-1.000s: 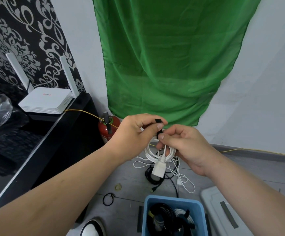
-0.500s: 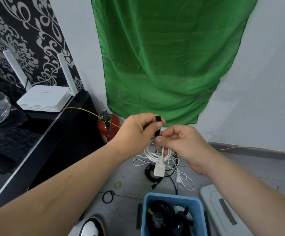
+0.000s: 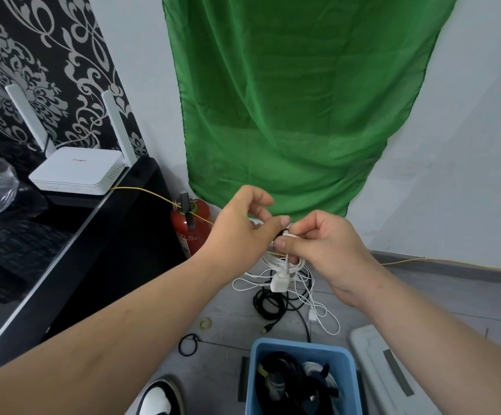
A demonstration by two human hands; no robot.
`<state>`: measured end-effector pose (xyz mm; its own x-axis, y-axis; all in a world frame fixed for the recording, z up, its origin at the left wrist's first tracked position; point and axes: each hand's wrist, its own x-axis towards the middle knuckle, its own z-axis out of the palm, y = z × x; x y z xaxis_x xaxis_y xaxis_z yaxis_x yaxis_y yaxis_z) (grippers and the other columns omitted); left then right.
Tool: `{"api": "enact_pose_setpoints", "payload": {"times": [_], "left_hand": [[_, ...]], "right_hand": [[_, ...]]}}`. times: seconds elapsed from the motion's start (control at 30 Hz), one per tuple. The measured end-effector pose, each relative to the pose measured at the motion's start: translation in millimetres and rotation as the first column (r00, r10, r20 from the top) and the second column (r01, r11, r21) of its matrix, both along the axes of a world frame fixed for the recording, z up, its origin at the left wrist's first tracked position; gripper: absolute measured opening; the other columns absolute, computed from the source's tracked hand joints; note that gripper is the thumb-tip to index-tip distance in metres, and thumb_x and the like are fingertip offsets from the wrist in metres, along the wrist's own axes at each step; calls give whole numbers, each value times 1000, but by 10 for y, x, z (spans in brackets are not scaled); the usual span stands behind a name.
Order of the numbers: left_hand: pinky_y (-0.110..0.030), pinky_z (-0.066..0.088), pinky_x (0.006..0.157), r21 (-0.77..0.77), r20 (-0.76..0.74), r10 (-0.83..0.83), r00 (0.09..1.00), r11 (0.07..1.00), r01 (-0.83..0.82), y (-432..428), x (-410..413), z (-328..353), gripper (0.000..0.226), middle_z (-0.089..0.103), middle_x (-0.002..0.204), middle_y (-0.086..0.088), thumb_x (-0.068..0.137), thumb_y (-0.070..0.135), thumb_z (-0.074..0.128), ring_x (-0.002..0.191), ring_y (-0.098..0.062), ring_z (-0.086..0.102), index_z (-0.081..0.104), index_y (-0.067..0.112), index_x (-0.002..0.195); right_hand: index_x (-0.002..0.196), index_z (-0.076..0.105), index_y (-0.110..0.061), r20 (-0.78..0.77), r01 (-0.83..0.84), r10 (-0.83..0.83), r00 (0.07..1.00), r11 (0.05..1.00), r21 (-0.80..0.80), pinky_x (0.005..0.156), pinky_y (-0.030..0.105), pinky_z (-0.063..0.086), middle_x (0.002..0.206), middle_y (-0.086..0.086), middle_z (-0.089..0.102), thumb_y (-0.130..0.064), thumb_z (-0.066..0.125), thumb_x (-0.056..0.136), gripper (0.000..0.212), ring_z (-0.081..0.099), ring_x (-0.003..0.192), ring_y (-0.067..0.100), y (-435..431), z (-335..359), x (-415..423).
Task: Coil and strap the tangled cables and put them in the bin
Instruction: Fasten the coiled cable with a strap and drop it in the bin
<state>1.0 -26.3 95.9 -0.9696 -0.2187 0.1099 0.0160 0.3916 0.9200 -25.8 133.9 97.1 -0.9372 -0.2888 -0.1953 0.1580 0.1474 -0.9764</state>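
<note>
Standing over a grey floor, a person holds a small bundle at waist height with both bare hands, in front of a green cloth point(image 3: 297, 115) hung on a white wall. The left hand point(image 3: 243, 226) has its fingers curled, and its thumb and forefinger pinch a black strap point(image 3: 282, 232) at the top of the bundle. The right hand point(image 3: 324, 244) meets it from the other side, fingers curled, thumb pressed against the white cable point(image 3: 277, 262), which hangs below both hands in a neat coil. A white plug point(image 3: 279, 283) dangles from the bottom of the coil. How far the strap goes round the coil I cannot tell; the fingers hide it.

On the floor under the hands lie more loose cables: a black cable point(image 3: 268, 305) in a rough loop and a thin white lead point(image 3: 318, 314) sprawled beside it. Nearer the person stands a blue bin point(image 3: 252, 381) already holding coiled black and white cables. A grey lid point(image 3: 375, 369) lies just to its right, and the toe of a black and white shoe point(image 3: 160, 399) shows to its left. A black band point(image 3: 188, 344) lies on the floor between the shoe and the loose cables.

To the left, a white router point(image 3: 75, 172) with two antennas sits on a black shelf point(image 3: 93, 250). A thin yellow wire point(image 3: 153, 194) runs from it past a red fire extinguisher point(image 3: 190, 232) in the corner.
</note>
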Motion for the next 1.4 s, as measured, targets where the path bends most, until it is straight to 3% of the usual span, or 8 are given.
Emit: {"api": "enact_pose_setpoints", "payload": {"times": [0.17,0.33,0.57,0.77,0.87,1.03,1.23,1.4], "left_hand": [[-25,42,53,-161,54,-145,988,975,152,-33,-4,-2,18,67,72,-5,96,28,69,54,-4,47,73,15,84],[-34,51,78,-325,173,-293,941,885,335,-111,5,106,24,71,90,-2,103,29,56,83,-15,63,76,18,96],[-10,36,48,-333,325,-397,859,802,496,-186,51,218,21,57,53,26,100,14,57,43,3,46,75,24,103],[-31,47,75,-493,385,-397,833,675,549,-207,12,170,17,66,93,1,102,21,53,85,-15,59,70,20,101],[-33,47,87,-531,344,-382,857,674,514,-182,4,163,21,61,105,1,104,19,50,96,-18,57,70,18,111],[-36,51,85,-573,181,-397,900,701,424,-172,-14,42,25,59,102,2,102,17,52,91,-17,60,73,22,114],[-6,37,70,-612,-21,-341,940,747,258,-19,-3,-13,33,60,100,13,88,13,64,78,2,49,61,24,119],[-36,52,73,-694,-101,-380,919,689,209,113,0,-2,30,60,100,13,82,31,74,90,-10,54,59,28,107]], "right_hand": [[77,49,-15,-58,-20,23,998,998,54,66,44,50,73,30,66,3,89,69,45,63,58,26,40,11,-23],[80,49,-14,-86,-46,53,995,995,84,66,48,49,76,30,68,2,86,74,41,64,62,28,92,-12,-54],[101,62,-17,-122,-137,172,978,957,257,85,47,57,82,0,79,-18,90,76,38,75,84,27,154,-40,-27],[83,79,-20,-86,-164,197,977,942,292,75,41,57,74,2,76,-35,87,79,17,69,70,18,132,-129,-32],[75,79,-25,15,-169,172,985,942,290,74,43,54,68,0,72,-43,81,84,20,61,69,17,104,-177,-39],[85,70,-3,322,-157,147,935,988,5,83,43,54,75,9,63,-23,71,95,22,57,73,21,58,-167,-49],[105,71,-4,445,-1,47,894,995,-104,66,33,58,87,8,70,-20,67,98,18,65,79,18,130,-161,-97],[101,71,-11,522,58,39,852,984,-170,62,31,55,83,1,73,-19,63,99,12,67,70,14,215,-169,-135]]}}
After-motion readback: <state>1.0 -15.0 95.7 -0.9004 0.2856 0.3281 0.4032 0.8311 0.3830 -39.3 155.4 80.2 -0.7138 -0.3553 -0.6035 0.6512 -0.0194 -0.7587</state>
